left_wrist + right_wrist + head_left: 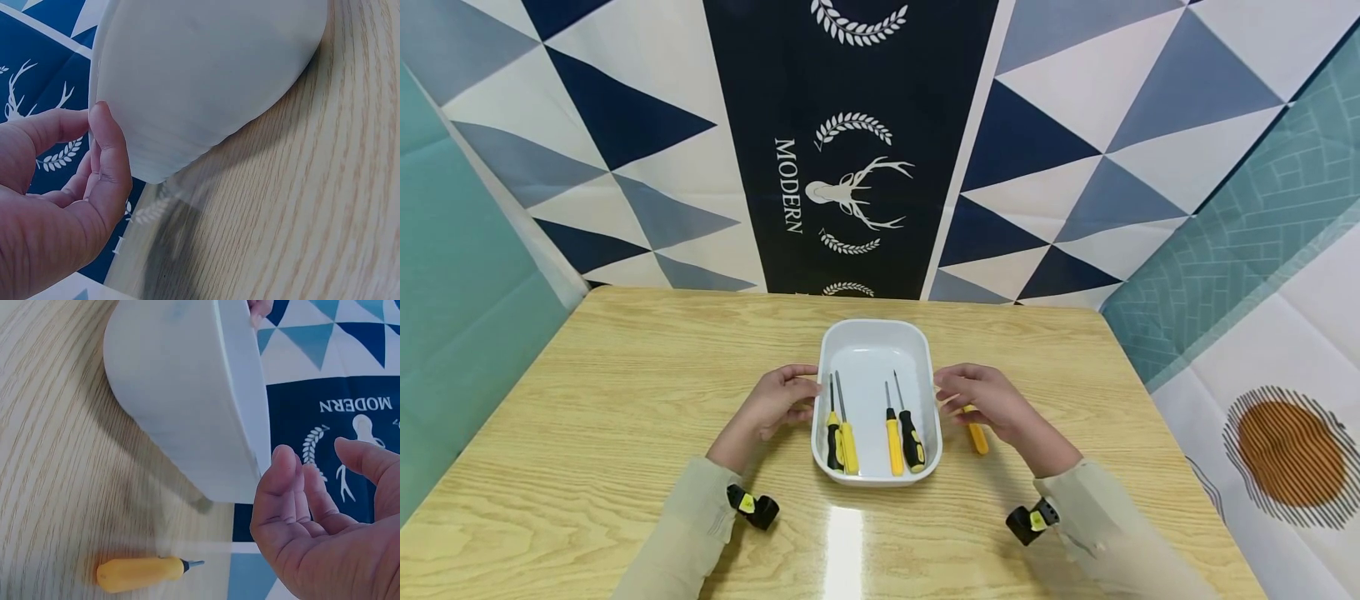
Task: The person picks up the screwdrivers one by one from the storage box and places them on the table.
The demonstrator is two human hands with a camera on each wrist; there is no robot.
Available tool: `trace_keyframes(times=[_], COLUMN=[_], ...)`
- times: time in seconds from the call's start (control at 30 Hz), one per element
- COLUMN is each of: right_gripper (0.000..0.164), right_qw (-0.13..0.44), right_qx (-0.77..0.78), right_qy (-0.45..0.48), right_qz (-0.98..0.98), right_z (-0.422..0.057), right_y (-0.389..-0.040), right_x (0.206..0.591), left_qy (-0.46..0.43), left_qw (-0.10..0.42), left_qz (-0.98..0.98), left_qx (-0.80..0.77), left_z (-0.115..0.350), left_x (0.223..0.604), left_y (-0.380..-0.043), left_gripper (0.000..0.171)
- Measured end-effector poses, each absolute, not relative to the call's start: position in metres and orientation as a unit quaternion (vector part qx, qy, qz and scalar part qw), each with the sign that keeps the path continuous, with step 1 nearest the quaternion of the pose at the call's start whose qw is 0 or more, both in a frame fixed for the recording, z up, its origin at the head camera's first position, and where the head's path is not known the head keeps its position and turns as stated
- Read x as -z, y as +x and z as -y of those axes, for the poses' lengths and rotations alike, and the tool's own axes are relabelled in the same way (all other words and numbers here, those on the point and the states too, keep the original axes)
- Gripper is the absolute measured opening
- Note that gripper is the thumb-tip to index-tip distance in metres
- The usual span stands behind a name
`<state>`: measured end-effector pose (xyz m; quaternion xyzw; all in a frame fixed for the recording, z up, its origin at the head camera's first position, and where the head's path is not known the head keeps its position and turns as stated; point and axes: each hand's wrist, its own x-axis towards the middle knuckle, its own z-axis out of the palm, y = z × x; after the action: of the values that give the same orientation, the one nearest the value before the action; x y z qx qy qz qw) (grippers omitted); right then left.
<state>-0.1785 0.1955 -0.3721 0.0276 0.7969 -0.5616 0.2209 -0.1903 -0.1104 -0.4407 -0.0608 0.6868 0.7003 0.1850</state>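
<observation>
A white rectangular tray (867, 408) with rounded corners lies between both hands. Inside, on the left, are a black-and-yellow screwdriver (835, 443) and a yellow screwdriver (850, 450). On its right side lie another yellow screwdriver (895, 447) and a black screwdriver with yellow patches (913, 443). My left hand (782, 400) pinches the left rim, one fingertip against the outer wall. At the right rim, my right hand (331, 519) has its fingertips touching or very near the edge, the thumb held apart. Whether the tray touches the table is unclear.
A short orange-yellow screwdriver (140, 573) lies on the table under my right hand, outside the tray. The wood-grain table (662, 375) ends at a patterned cloth backdrop (850, 250). Each sleeve cuff carries a small black wrist camera (763, 510).
</observation>
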Motion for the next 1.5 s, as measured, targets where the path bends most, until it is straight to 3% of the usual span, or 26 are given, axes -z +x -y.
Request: trace_keyframes(times=[1.5], right_gripper=[0.034], right_qw=[0.26], right_qx=[0.575], right_qy=[0.023], right_qz=[-0.775], right_z=[-0.143], right_y=[-0.177], right_x=[0.377], left_qy=[-0.057], left_qw=[0.189], left_qz=[-0.686], left_qx=[-0.7], left_z=[0.111], left_x=[0.438], left_y=[-0.189], left_gripper=[0.046])
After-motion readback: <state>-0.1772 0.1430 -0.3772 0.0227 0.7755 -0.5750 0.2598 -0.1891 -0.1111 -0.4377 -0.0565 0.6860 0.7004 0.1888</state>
